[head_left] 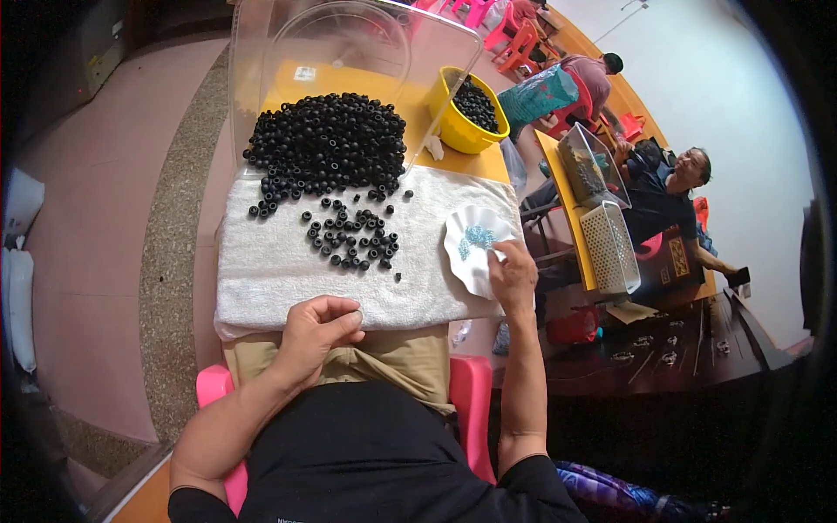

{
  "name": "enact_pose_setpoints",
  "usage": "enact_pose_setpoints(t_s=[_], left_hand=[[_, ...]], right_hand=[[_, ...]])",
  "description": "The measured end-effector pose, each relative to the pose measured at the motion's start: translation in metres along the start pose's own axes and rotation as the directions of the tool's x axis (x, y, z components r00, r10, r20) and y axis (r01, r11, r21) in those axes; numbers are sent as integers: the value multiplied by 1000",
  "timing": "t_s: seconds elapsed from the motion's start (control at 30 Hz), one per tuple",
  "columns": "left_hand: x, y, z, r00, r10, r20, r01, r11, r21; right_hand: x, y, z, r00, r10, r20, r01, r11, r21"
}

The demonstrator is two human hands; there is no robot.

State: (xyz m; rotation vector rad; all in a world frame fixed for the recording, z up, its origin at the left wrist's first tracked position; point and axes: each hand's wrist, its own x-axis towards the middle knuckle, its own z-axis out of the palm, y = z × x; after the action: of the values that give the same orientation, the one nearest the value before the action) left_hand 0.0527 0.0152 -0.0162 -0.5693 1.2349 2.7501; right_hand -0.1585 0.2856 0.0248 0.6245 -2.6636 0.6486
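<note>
My right hand (514,275) reaches over the edge of a white scalloped dish (466,270). Its fingers are bent together beside a little heap of small light-blue pieces (477,238); anything between the fingertips is too small to see. Close to the front edge of the white towel (261,292), my left hand (321,331) has thumb and forefinger pressed together, and I cannot make out what they pinch. Loose black round pieces with holes (353,240) lie scattered on the towel. Behind them spreads a large pile of the same kind (327,144).
A clear plastic bin (445,44) lies around the pile, its open side toward me. A yellow tub (471,135) of black pieces stands at the back right. Further right are another table with a white perforated basket (610,248) and two seated people.
</note>
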Motion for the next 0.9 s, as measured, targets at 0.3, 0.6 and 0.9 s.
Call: enact_pose_setpoints(t_s=[0.3, 0.6, 0.9], left_hand=[[0, -2, 2, 1000, 1, -10, -1, 1000, 23], [0, -4, 2, 1000, -24, -10, 24, 999, 47], [0, -6, 3, 1000, -4, -8, 5, 999, 40]], right_hand=[[-17, 65, -3, 950, 295, -101, -312, 905, -289], [-12, 109, 15, 935, 353, -25, -347, 929, 129], [-71, 157, 13, 978, 199, 57, -205, 894, 399]])
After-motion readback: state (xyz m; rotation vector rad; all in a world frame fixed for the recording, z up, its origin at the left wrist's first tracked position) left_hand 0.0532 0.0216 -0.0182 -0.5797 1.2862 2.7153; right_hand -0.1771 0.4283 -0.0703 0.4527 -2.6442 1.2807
